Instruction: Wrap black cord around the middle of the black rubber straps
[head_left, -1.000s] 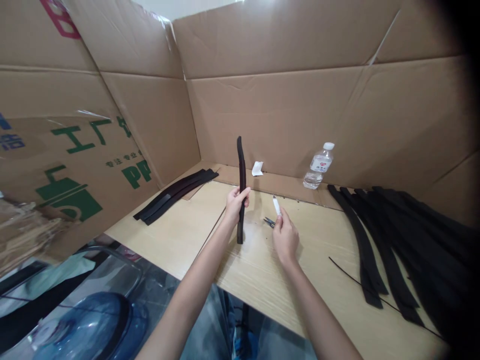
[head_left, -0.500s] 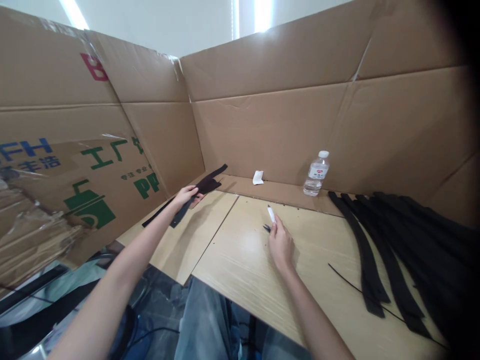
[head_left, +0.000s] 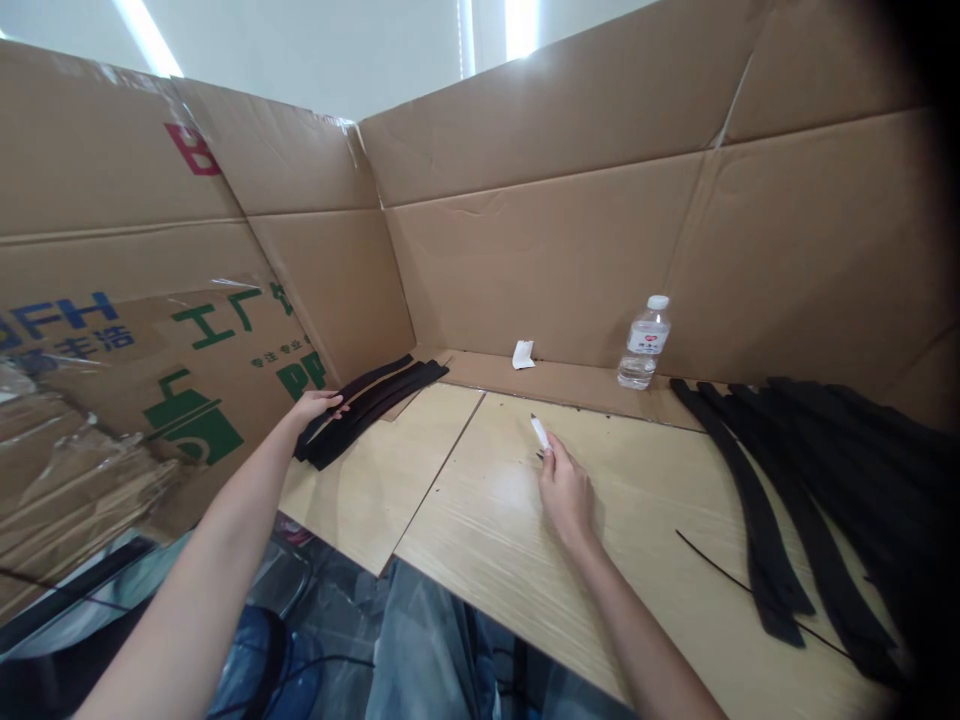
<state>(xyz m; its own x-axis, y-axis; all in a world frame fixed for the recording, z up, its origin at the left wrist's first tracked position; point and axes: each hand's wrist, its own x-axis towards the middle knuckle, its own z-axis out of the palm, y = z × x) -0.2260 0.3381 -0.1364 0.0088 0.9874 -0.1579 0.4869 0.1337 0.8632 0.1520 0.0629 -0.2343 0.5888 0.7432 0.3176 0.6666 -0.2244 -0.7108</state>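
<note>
At the left end of the table, my left hand [head_left: 319,405] is closed at the near end of a dark strip, beside a small pile of black strips [head_left: 375,408]. These strips lie roughly side by side, slanting toward the box corner. My right hand [head_left: 564,488] is closed around a slim white pen-like tool [head_left: 539,432] with a dark tip pointing away from me. A small dark piece shows just under its fingers; I cannot make out what it is. The right hand is low over the middle of the tabletop.
A large heap of black strips [head_left: 847,480] covers the table's right side, with a thin black cord [head_left: 712,560] beside it. A water bottle [head_left: 643,345] and a crumpled white paper [head_left: 523,354] stand near the back cardboard wall [head_left: 540,260]. A seam crosses the wooden tabletop [head_left: 480,560].
My left hand has moved left and toward me. The strip it held raised now lies down with the others on the left. My right hand keeps the white tool, almost unmoved.
</note>
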